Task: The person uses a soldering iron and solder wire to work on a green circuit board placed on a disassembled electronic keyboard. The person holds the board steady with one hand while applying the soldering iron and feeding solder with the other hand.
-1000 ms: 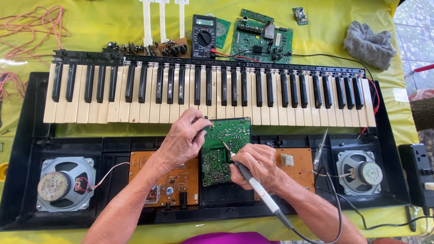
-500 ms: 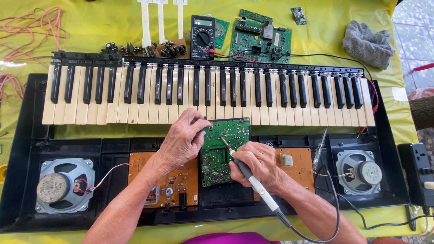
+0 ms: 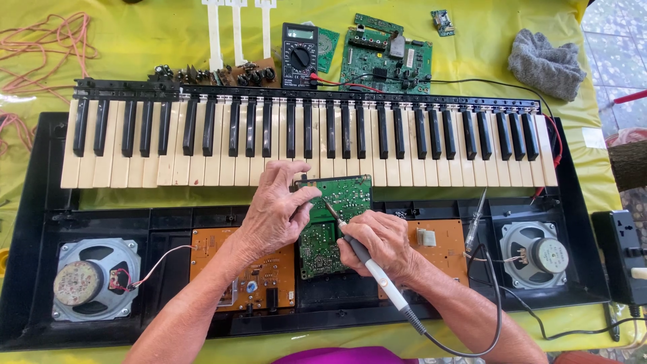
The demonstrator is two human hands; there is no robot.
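Right hand (image 3: 379, 244) closed around the handle of a soldering iron (image 3: 364, 259), held like a pen; its cord runs off toward the near edge. The tip rests on the green circuit board (image 3: 337, 222), near the board's upper middle. Left hand (image 3: 280, 212) closed in a pinch, thumb and fingers gripping the board's upper left corner. The board sits tilted in the centre of the opened keyboard case (image 3: 40, 236), between two orange boards: one (image 3: 259, 273) under the left wrist, one (image 3: 438, 246) just right of the right hand. A round speaker (image 3: 94, 280) sits at the left end of the case, another (image 3: 539, 255) at the right end. Beyond the hands, the row of keys (image 3: 202, 141) lies across the case. Farther back, on the yellow cloth (image 3: 135, 40): a multimeter (image 3: 299, 55), a larger green board (image 3: 387, 57) beside it, a grey rag (image 3: 546, 64) at far right, orange wire (image 3: 40, 37) at far left.
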